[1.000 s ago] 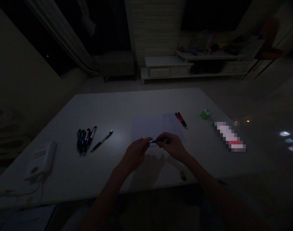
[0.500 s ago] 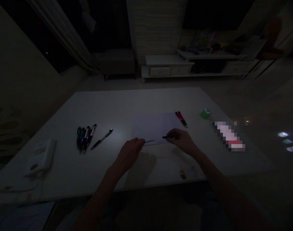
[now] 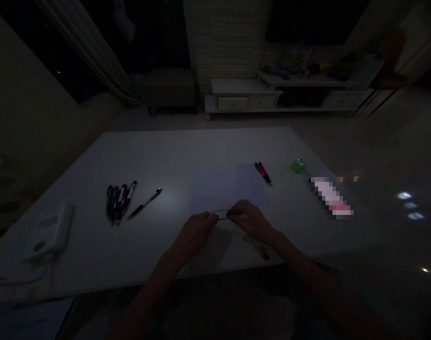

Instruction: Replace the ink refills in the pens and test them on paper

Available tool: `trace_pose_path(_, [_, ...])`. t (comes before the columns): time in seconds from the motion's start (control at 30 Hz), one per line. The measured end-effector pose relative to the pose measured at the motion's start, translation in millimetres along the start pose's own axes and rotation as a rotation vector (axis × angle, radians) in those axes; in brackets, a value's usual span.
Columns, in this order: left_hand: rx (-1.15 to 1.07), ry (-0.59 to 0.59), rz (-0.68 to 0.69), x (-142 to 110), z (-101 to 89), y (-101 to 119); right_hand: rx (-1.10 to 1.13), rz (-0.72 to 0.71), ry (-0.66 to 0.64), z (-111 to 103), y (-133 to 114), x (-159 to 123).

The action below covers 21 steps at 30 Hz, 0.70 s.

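My left hand [image 3: 197, 229] is closed in a pinch on a thin dark pen refill [image 3: 223, 218], just over the near edge of a sheet of paper [image 3: 213, 186]. The refill spans the gap between both hands. Facing it, my right hand [image 3: 249, 220] pinches a short dark pen part [image 3: 230, 214], mostly covered by the fingers. The refill's tip meets that part or lies close to it; the dim light hides which. Dense handwriting covers the paper's right side. Two red and black pens [image 3: 264, 174] rest by its upper right corner.
Several pens [image 3: 120, 203] lie bunched at the left, with a black and white pen [image 3: 145, 204] beside them. A white box [image 3: 50, 229] with a cable, a green item [image 3: 298, 165], a blurred-out phone-like object [image 3: 330, 196] and a small brownish object [image 3: 265, 253] share the white table [image 3: 197, 146].
My right hand has moved left and down, bringing the dark pen part up to the refill. My left hand has shifted slightly. The view has moved a little.
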<state>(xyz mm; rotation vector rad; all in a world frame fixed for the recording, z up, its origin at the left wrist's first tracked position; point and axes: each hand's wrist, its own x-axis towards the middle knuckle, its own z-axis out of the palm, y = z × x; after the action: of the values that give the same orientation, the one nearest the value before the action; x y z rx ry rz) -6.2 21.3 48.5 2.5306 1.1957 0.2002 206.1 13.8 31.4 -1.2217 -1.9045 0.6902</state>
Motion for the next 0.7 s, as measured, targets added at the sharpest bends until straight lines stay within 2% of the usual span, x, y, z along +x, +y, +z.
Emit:
trace_pose_path(0.13, [-0.054,0.009,0.01,1.9,5.5,2.1,-0.009,-0.033,-0.023,5.4,-5.2,-3.1])
trace_pose_path(0.23, [-0.032,-0.046,-0.008,0.7,5.4,-0.1,-0.035,-0.018,-0.032,5.0,2.0,-7.7])
trace_pose_path(0.47, [-0.009,-0.032,-0.074,-10.2,7.3,-11.3,-0.205,0.056,0.076,-4.7,25.6,-21.4])
trace_pose_path(0.6, [-0.018,-0.071,-0.077,-8.5,7.2,-4.5,-0.208,0.054,0.099,-3.9,25.0,-23.6])
trace_pose_path(0.7, [-0.021,-0.11,-0.065,-3.9,7.1,6.3,-0.145,0.056,0.063,-1.1,16.0,-25.2])
